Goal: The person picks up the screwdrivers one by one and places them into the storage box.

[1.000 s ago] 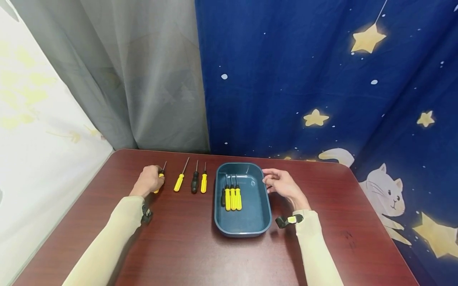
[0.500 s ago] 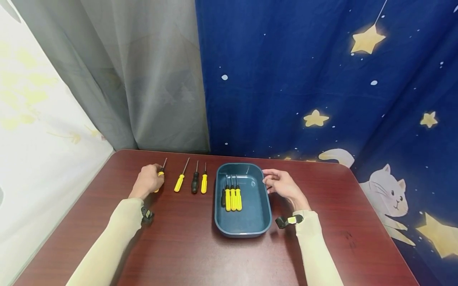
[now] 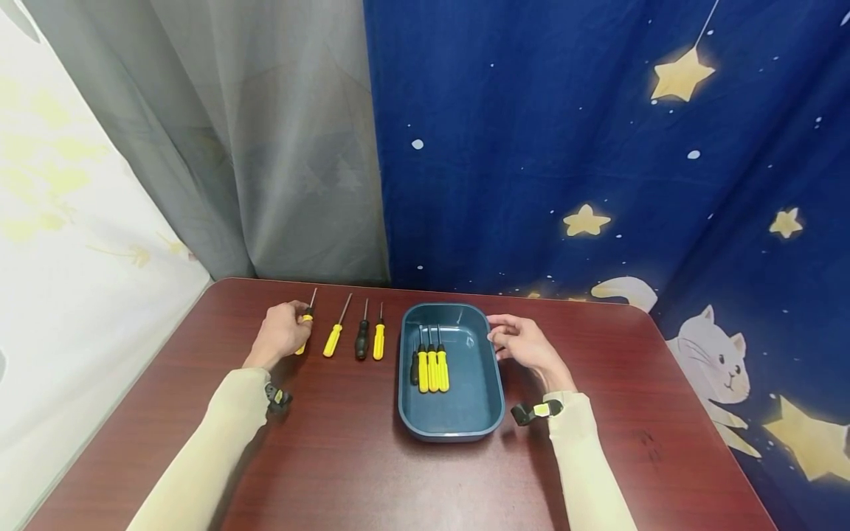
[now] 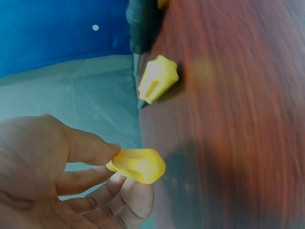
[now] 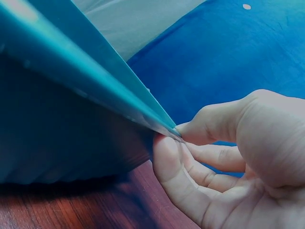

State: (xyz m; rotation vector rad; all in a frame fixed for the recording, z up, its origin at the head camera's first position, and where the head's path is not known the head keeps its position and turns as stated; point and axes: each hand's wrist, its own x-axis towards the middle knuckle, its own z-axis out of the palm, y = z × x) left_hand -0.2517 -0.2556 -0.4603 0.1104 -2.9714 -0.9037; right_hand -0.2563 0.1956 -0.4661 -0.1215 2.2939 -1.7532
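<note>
My left hand [image 3: 279, 332] pinches the yellow handle of a screwdriver [image 3: 305, 335] with a black collar; its shaft points away from me. In the left wrist view, thumb and fingers grip that handle's butt end [image 4: 145, 167] over the table edge. My right hand [image 3: 529, 346] pinches the right rim of a dark blue tray [image 3: 468, 417]; in the right wrist view, the thumb and fingertips [image 5: 167, 152] meet at the tray's edge [image 5: 109, 100]. To the right of my left hand lie a yellow screwdriver [image 3: 333, 339], a black one [image 3: 361, 339] and another yellow one [image 3: 379, 341].
Inside the tray, several screwdrivers lie side by side at the left: yellow ones [image 3: 433, 372] and a black one [image 3: 415, 369]. The tray stands on a reddish-brown wooden table [image 3: 332, 457]. Grey [image 3: 305, 184] and blue star-patterned [image 3: 498, 184] curtains hang behind its far edge.
My left hand has moved slightly right and away from me, with the screwdriver in it. The right hand and the tray have stayed put.
</note>
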